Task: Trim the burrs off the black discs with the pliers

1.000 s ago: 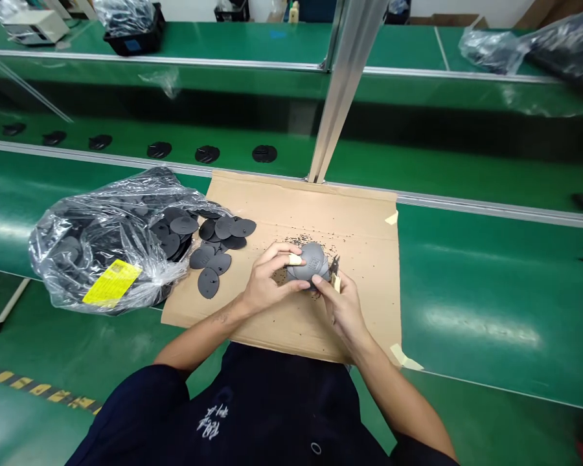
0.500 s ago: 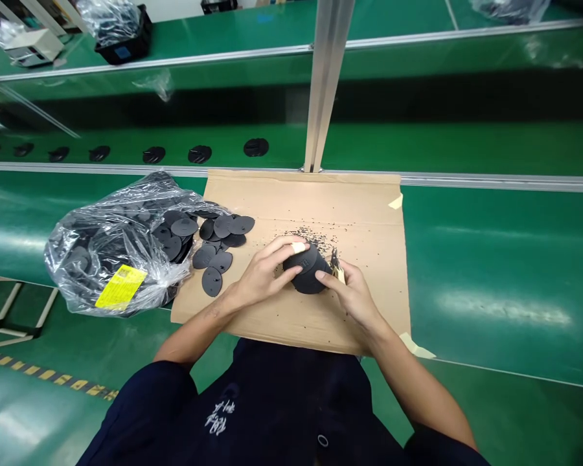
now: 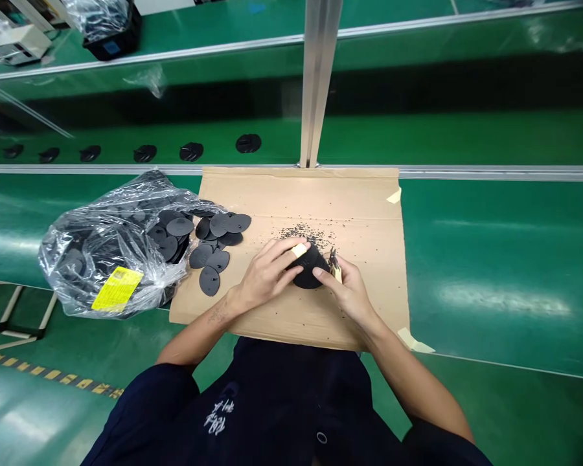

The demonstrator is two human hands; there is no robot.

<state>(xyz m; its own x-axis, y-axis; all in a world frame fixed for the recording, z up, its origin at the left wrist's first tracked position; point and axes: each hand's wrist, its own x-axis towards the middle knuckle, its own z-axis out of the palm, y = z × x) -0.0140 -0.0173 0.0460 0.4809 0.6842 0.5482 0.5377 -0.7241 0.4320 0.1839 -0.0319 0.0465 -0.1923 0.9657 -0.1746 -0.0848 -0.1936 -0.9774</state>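
My left hand (image 3: 268, 273) is closed around the left edge of a stack of flat black oval discs (image 3: 309, 266), with a yellowish wrap on one finger. My right hand (image 3: 350, 291) grips small pliers-like nippers (image 3: 334, 264) with dark jaws and pale yellow handles, jaws pointing away from me. My right thumb presses on the right side of the stack. Beneath both hands lies a cardboard sheet (image 3: 369, 252), with tiny black scraps (image 3: 298, 231) scattered just beyond the stack. Several loose black discs (image 3: 218, 261) lie on the sheet's left part.
A clear plastic bag (image 3: 102, 239) full of black discs, with a yellow label, lies at left. Behind the sheet stands a metal post (image 3: 317, 84). Several black parts (image 3: 191, 152) sit in a row along the back ledge. A black bin (image 3: 114, 39) is on the upper shelf.
The stack of discs has turned in my hands, and its top face now looks narrower. My left fingers reach further over it. The whole view has shifted slightly.
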